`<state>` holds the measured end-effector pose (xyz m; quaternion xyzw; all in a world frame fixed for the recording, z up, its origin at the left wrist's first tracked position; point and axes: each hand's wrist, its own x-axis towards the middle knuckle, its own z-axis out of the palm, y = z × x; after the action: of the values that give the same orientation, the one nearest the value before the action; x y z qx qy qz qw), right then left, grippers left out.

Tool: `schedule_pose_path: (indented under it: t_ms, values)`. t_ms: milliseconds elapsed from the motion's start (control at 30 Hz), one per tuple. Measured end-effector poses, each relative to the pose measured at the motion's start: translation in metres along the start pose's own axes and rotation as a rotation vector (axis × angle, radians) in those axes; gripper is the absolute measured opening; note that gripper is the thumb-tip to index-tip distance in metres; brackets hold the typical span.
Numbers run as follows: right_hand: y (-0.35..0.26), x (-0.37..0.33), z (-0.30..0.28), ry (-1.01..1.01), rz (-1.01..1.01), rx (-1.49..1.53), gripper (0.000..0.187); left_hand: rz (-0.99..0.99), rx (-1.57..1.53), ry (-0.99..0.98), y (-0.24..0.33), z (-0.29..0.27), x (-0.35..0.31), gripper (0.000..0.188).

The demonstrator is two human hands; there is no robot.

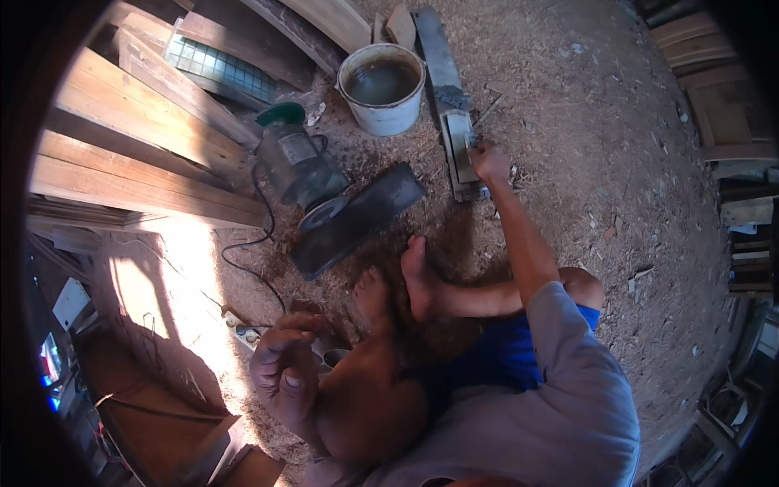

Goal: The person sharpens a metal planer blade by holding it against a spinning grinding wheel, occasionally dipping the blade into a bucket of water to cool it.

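My right hand reaches forward, its fingers closed at the right side of a pale rectangular block. A small shiny piece shows at the fingertips, too small to name. The block lies on a long narrow grey board on the ground, with a dark grey lump just beyond it. My left hand is held near my left knee, fingers loosely bent and thumb apart, with nothing visible in it. A small round container shows partly behind that hand.
A white bucket of murky water stands left of the board. Nearer are a motor-driven grinder with a disc, its black cord, a power strip and a dark plank. Timber is stacked left; shavings cover the ground.
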<state>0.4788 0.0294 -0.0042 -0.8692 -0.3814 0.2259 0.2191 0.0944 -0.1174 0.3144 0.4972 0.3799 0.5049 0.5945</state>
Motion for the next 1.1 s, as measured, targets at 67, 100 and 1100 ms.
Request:
schedule_pose_path:
  t_ms: [67, 100, 1100]
  values:
    - [-0.004, 0.007, 0.002, 0.060, 0.028, -0.013, 0.042, -0.025, 0.031, -0.022, -0.001, -0.003, 0.006, 0.049]
    - [-0.014, 0.008, 0.005, 0.051, 0.039, -0.011, 0.042, -0.038, 0.058, -0.026, 0.000, -0.007, 0.006, 0.049]
    - [-0.025, 0.083, 0.005, 0.099, -0.035, -0.215, 0.041, -0.053, -0.057, -0.017, -0.008, -0.046, 0.013, 0.045]
